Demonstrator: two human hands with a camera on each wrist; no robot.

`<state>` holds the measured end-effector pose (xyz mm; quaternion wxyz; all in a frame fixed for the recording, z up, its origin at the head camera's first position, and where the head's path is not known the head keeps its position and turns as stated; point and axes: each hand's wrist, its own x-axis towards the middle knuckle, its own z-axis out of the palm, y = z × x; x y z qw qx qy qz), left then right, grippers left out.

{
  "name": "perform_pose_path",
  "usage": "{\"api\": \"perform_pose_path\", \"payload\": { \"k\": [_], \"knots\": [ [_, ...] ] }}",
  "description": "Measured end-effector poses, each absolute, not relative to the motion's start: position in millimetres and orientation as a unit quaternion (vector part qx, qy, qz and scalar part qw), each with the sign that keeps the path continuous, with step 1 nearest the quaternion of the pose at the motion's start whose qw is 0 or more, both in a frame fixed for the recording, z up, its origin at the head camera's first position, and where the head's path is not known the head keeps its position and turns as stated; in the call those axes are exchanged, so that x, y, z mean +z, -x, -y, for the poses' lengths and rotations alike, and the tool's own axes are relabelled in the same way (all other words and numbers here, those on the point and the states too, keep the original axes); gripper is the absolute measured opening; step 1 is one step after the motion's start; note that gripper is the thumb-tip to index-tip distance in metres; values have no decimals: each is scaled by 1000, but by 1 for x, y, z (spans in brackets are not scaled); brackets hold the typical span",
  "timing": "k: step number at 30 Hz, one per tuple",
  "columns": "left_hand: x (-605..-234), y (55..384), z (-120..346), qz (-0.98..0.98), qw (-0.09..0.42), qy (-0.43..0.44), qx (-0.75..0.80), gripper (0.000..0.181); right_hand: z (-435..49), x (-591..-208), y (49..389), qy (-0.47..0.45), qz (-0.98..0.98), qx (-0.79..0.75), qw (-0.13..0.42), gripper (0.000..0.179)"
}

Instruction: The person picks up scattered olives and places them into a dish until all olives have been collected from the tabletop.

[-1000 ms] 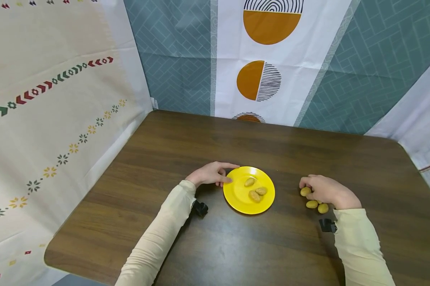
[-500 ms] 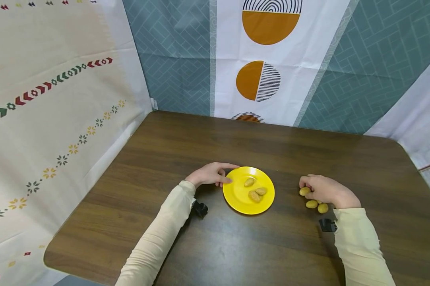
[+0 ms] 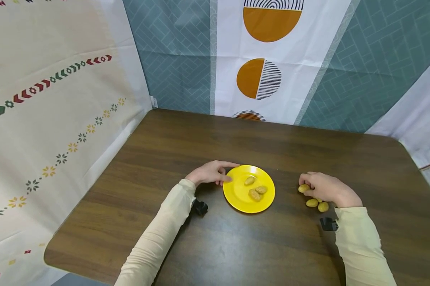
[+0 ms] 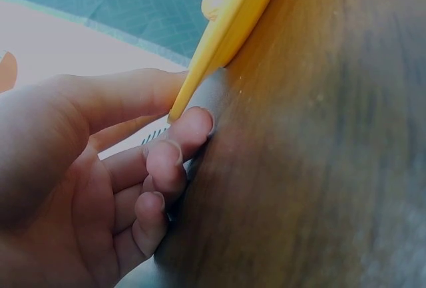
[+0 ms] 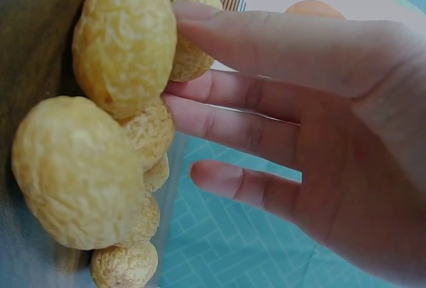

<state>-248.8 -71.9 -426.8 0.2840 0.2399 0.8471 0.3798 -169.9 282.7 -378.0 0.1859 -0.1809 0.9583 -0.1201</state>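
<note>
My left hand (image 3: 210,173) holds the left rim of a round yellow plate (image 3: 237,198). Its thumb lies over the rim, and in the left wrist view the curled fingers (image 4: 164,168) are at the underside by the table. Three small wrinkled yellow potatoes sit on the plate, one (image 3: 249,180) toward the back and two side by side near the front right. Off to the right, my right hand (image 3: 326,187) pinches another potato (image 5: 193,35) between thumb and fingers. Several more potatoes (image 5: 76,171) lie on the table just below that hand, partly hidden by it in the head view.
Both hands work on a brown wood-grain table (image 3: 200,135) with rounded corners. Printed cloths hang behind it, and a white patterned cloth (image 3: 75,79) hangs along its left side. A stretch of table separates the plate from the right-hand potatoes.
The potato in my right hand has shifted slightly left, away from those on the table. My left hand and the plate keep their place; the head view tilts a little.
</note>
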Motion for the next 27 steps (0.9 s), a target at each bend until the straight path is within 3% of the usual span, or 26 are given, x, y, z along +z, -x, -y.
{"api": "perform_pose_path", "payload": {
  "k": [27],
  "knots": [
    [-425,248,71,-846,290,-233,382,56,-277,-370,169,183,-978,-96,-21,26]
  ]
}}
